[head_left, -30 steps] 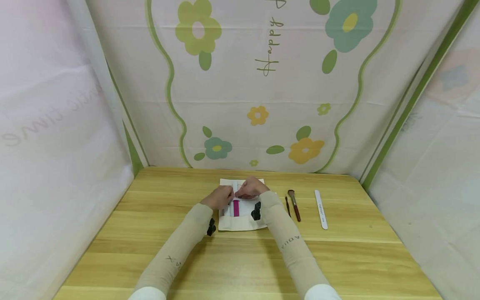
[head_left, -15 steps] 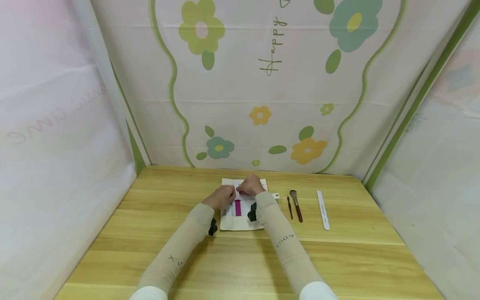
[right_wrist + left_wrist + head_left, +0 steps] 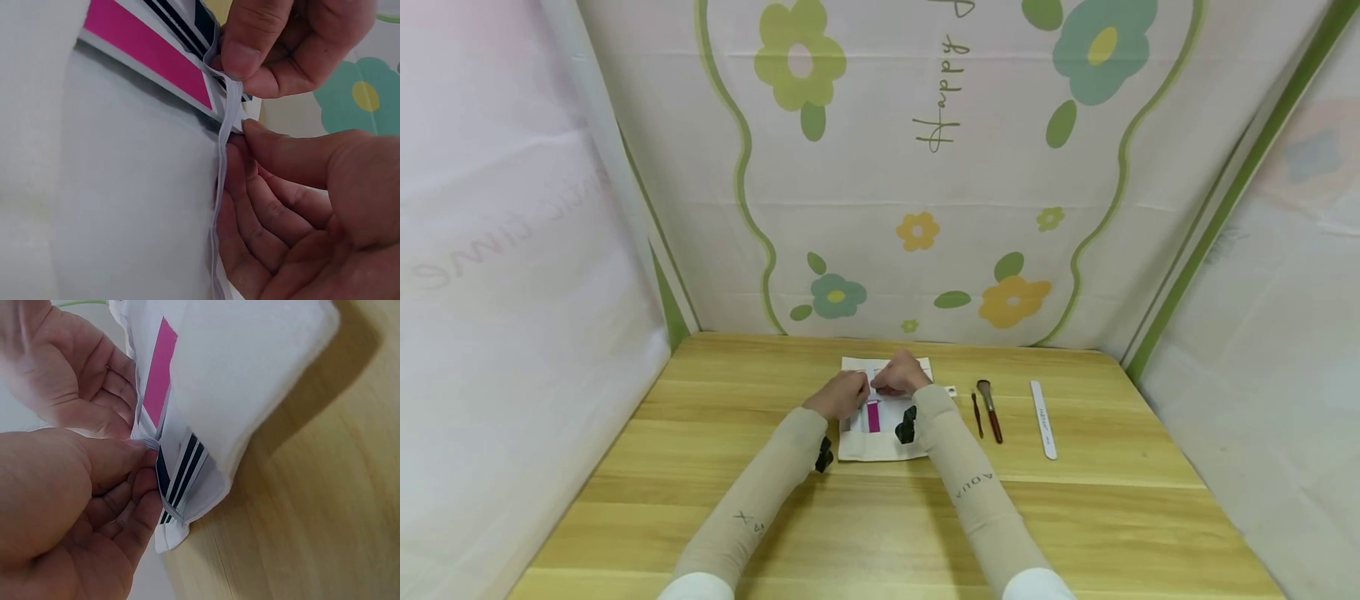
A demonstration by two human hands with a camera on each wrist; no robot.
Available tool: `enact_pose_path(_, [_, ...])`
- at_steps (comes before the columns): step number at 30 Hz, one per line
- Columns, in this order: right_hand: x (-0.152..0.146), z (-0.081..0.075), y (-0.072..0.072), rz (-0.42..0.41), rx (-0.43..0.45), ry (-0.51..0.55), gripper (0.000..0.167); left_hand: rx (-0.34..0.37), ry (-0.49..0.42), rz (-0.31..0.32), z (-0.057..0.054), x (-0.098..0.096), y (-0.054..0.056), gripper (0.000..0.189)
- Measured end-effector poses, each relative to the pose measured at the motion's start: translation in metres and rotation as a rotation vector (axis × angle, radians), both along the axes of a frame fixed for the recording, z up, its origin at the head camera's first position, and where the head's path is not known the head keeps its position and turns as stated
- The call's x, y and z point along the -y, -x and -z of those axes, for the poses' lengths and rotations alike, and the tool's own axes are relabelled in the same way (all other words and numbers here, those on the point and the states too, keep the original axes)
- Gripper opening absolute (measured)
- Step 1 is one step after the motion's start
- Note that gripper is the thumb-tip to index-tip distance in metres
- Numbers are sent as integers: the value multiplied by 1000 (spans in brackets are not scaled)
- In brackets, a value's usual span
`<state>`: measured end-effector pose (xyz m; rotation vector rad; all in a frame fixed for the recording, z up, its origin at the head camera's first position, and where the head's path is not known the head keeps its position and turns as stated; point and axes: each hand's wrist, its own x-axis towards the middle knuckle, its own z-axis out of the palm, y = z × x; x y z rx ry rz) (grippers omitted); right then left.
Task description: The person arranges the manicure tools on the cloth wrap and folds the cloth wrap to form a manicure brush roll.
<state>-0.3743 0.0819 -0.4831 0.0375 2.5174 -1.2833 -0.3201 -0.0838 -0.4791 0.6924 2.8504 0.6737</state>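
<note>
A cream cloth pouch (image 3: 880, 447) lies flat on the table under both hands. My left hand (image 3: 838, 394) pinches the pale elastic edge (image 3: 220, 169) of its inner pocket between thumb and fingers. Beside it, my right hand (image 3: 901, 375) has its thumb and fingertips at the end of a flat white strip with a magenta panel (image 3: 161, 372), which looks like a nail file, and pinches it at the pocket's mouth. Black-and-white striped strips (image 3: 184, 469) sit in the pocket next to it. The right fingertips are partly hidden behind the elastic.
Right of the pouch lie a thin dark tool (image 3: 977, 415), a brush with a reddish-brown handle (image 3: 990, 411) and a white nail file (image 3: 1043, 419). A snap tab (image 3: 951, 391) sticks out from the pouch's right side. Floral cloth walls (image 3: 850, 167) surround the wooden table (image 3: 880, 525).
My right wrist has shifted slightly left and its fingers have curled in more, so the snap tab now shows. The magenta panel tilts a little. The left hand stays in place.
</note>
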Motion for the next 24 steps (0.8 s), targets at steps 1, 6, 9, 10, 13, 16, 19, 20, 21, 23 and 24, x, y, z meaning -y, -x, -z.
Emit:
enact_pose_path(1, [-1,-1,-1,-3,2,5,9,7,3,-6,0,-1,0,15])
enact_pose_path(6, [-4,-5,-6,-25,10,27,9,21,6,-21,1,-2,1,16])
enact_pose_path(9, [-8,-4,-5,-32,16,40,8,9,5,-13,4,-1,2,17])
enact_pose_path(10, [-9,-3,-5,-34,19,40,8,6,7,-12,5,-1,2,17])
enact_pose_path(13, [-10,0,-5,-38,32,34,8,2,6,-9,6,-1,2,18])
enact_pose_path(16, [-11,1,-5,-42,50,33,8,-3,6,-7,5,-1,1,18])
enact_pose_path(19, [-11,1,-4,-33,76,37,7,-10,8,-7,4,-1,1,17])
enact_pose_path(20, [-11,0,-4,-29,83,34,6,-10,11,-8,3,-1,0,17])
enact_pose_path(21, [-11,0,-3,-26,90,32,6,-9,12,-9,2,-2,0,17])
enact_pose_path(23, [-10,-1,-2,-28,98,18,5,-11,6,-12,1,-2,0,17])
enact_pose_path(24, [-9,-2,-2,-33,97,9,5,-14,2,-12,1,-3,0,16])
